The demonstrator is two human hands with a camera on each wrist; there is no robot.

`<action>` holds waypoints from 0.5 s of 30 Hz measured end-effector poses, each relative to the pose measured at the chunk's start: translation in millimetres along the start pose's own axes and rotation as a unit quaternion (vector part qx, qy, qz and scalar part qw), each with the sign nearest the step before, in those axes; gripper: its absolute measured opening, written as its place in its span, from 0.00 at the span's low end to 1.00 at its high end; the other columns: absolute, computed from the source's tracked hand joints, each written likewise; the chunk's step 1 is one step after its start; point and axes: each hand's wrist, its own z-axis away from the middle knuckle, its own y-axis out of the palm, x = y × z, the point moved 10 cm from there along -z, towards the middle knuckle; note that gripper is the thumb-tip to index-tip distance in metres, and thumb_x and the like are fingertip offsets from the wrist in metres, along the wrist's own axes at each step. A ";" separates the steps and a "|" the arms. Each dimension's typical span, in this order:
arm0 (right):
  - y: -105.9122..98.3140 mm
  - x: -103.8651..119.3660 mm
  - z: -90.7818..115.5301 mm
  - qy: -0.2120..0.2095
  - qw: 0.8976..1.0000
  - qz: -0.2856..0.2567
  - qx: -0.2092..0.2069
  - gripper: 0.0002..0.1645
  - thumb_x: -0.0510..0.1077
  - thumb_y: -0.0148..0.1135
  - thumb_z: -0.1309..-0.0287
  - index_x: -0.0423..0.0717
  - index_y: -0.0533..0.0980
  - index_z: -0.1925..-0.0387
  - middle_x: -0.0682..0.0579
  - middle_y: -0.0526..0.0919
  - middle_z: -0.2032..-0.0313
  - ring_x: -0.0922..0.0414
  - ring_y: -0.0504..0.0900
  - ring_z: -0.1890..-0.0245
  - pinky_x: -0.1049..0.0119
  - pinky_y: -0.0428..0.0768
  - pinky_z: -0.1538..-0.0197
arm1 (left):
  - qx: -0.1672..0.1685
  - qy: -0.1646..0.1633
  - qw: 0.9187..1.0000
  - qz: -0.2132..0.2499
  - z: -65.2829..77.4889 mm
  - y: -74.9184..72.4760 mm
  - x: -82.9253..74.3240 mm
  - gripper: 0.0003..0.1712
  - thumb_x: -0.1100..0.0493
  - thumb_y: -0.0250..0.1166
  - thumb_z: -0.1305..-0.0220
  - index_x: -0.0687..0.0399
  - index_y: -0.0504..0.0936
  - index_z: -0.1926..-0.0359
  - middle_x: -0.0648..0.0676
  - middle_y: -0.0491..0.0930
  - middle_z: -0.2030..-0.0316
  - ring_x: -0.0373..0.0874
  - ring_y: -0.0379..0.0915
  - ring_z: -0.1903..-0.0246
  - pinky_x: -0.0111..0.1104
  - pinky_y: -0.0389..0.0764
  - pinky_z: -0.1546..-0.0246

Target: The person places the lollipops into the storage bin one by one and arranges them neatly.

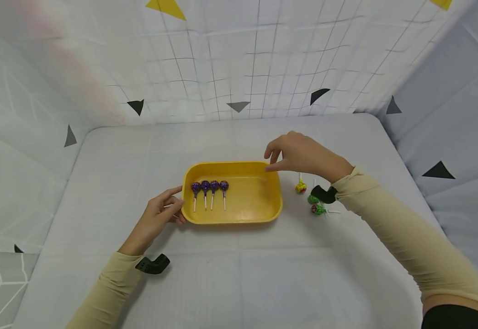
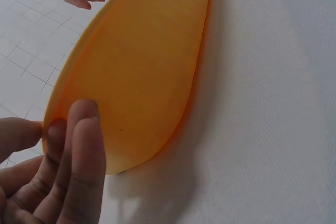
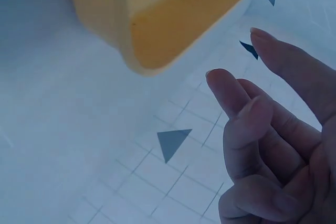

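At its left end, my left hand [image 1: 156, 217] grips a yellow tray [image 1: 253, 201]. In the left wrist view, the fingertips [image 2: 84, 135] lie against the tray's outer wall [image 2: 147, 66], with the thumb side at its rim. Several purple-wrapped lollipops [image 1: 205, 186] lie in a row inside the tray's left half, sticks toward me. My right hand [image 1: 305, 154] hovers by the tray's far right corner, thumb and fingers apart with nothing between them. The right wrist view shows those loosely bent fingers [image 3: 241, 145] apart from the tray's rim [image 3: 147, 71].
To the right of the tray, a yellow lollipop [image 1: 300, 187], a green one [image 1: 313, 199] and a red-and-green one [image 1: 317, 209] lie on the white-covered table [image 1: 206, 278]. My right forearm [image 1: 399, 237] passes beside them. A white grid-patterned backdrop [image 1: 239, 59] rises behind the table.
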 end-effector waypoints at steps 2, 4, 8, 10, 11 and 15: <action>0.3 -4.4 4.6 -0.003 1.000 -0.002 0.001 0.20 0.56 0.76 0.42 0.49 0.87 0.54 0.56 0.91 0.63 0.58 0.85 0.64 0.61 0.86 0.58 | 0.001 0.000 1.000 0.001 0.2 -0.1 -0.2 0.32 0.54 0.57 0.20 0.58 0.62 0.22 0.67 0.79 0.57 0.43 0.85 0.69 0.35 0.90 0.62; 1.2 -9.2 8.8 -0.004 1.000 -0.003 0.003 0.19 0.55 0.76 0.41 0.49 0.87 0.55 0.56 0.91 0.63 0.59 0.85 0.67 0.62 0.86 0.60 | 0.001 0.001 1.000 0.002 0.2 -0.3 0.1 0.32 0.54 0.57 0.20 0.58 0.62 0.22 0.67 0.79 0.57 0.43 0.85 0.69 0.35 0.90 0.62; 1.8 -17.7 17.4 -0.001 1.000 0.000 0.007 0.16 0.52 0.75 0.41 0.50 0.86 0.55 0.56 0.91 0.63 0.60 0.84 0.70 0.62 0.85 0.61 | 0.002 0.002 1.000 0.002 0.5 -0.7 0.5 0.32 0.54 0.57 0.20 0.57 0.62 0.22 0.67 0.79 0.57 0.43 0.85 0.69 0.35 0.90 0.62; 1.8 -21.5 21.7 0.003 1.000 0.002 0.009 0.15 0.51 0.75 0.40 0.49 0.86 0.55 0.55 0.91 0.63 0.60 0.84 0.70 0.62 0.85 0.61 | 0.003 0.002 1.000 0.001 0.5 -0.8 0.1 0.32 0.54 0.57 0.20 0.57 0.62 0.22 0.66 0.79 0.57 0.43 0.85 0.69 0.35 0.90 0.61; 1.8 -23.2 23.9 0.006 1.000 0.003 0.011 0.15 0.51 0.75 0.40 0.49 0.86 0.55 0.55 0.91 0.63 0.61 0.84 0.70 0.62 0.85 0.61 | 0.003 0.002 1.000 0.002 0.5 -0.7 -0.1 0.32 0.54 0.57 0.20 0.58 0.62 0.22 0.66 0.79 0.57 0.43 0.85 0.69 0.35 0.90 0.61; 6.0 -33.3 31.1 0.019 1.000 0.008 0.021 0.16 0.52 0.75 0.40 0.50 0.86 0.53 0.56 0.91 0.61 0.60 0.83 0.67 0.62 0.84 0.61 | 0.004 0.002 1.000 0.002 0.1 -0.2 -0.7 0.32 0.55 0.57 0.20 0.58 0.62 0.22 0.66 0.79 0.57 0.43 0.85 0.68 0.35 0.90 0.61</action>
